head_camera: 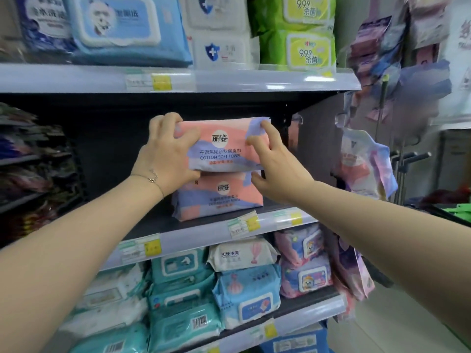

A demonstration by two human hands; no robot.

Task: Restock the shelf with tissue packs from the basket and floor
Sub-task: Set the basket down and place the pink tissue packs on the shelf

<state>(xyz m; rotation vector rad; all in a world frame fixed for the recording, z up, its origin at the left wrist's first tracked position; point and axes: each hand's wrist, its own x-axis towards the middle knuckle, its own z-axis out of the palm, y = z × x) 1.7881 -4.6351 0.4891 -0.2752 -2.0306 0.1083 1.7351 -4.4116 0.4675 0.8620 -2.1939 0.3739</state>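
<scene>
left hand point(167, 151): fingers curled round top tissue pack point(219, 146), left end
right hand point(276, 161): fingers pinch its right end
pack: on lower pack point(218, 197), middle shelf point(201, 233)
risk: soft stack, uneven release could tip it off shelf edge

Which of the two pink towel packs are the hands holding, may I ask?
The upper pack, between left hand and right hand; the lower pack rests on the shelf.
</scene>
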